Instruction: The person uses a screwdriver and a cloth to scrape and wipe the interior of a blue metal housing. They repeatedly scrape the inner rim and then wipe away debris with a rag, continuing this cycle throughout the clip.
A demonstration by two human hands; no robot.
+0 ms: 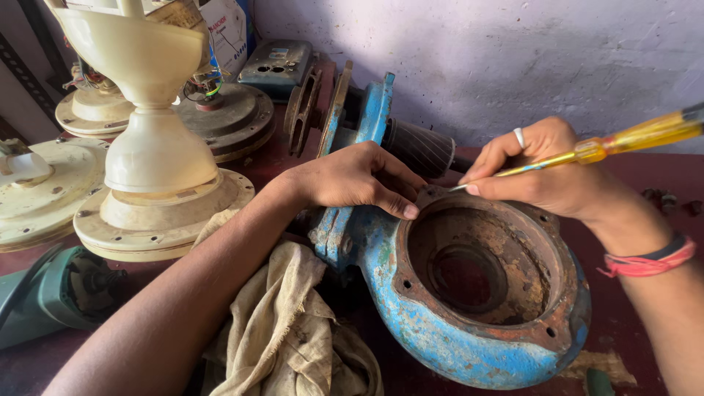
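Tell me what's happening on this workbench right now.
A person is working on a rusty blue pump casing lying on a dark red table. The left hand rests on the casing's rim, steadying it. The right hand holds a yellow-handled screwdriver with its tip at the rim's back edge, next to the left fingertips. A dirty cloth lies beside the casing, and cream ceiling-fan motor housings stand to the left.

a single head-worn camera looks steeply down and forward from close range over the table (653, 183), both forearms entering from the lower corners of the frame and a pale wall (513, 51) closing the upper right.
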